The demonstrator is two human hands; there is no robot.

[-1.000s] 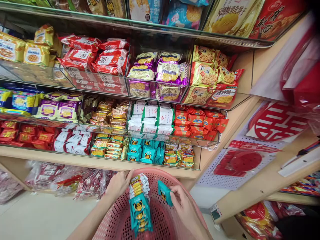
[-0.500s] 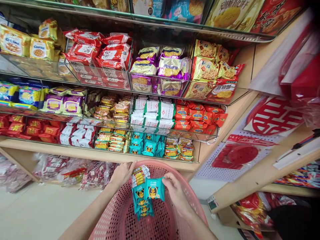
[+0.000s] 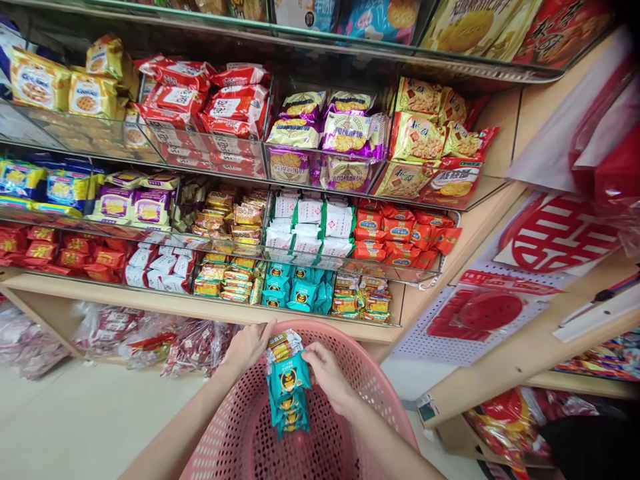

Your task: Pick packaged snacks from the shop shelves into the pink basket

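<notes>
A pink perforated basket [image 3: 370,373] stands below the snack shelves. Inside it, a row of teal packets [image 3: 290,407] lies along the left part, with white and yellow packets [image 3: 284,345] at its upper end. My right hand [image 3: 327,377] pinches the corner of a teal packet [image 3: 289,377] that lies over the top of the teal row. My left hand [image 3: 250,347] is closed at the basket's upper left rim, beside the yellow packets; its fingertips are partly hidden and what they grip is the rim.
Glass-fronted shelves [image 3: 210,307] full of wrapped snacks cross the view, with teal packets [image 3: 303,293] in the lowest row. Bagged goods [image 3: 110,333] lie under them. A wooden side panel [image 3: 450,393] and red decorations [image 3: 555,233] are at the right.
My right hand has moved left with the teal packet, bringing it from beside the row to over it. My left hand stays at the rim. The view has shifted slightly.
</notes>
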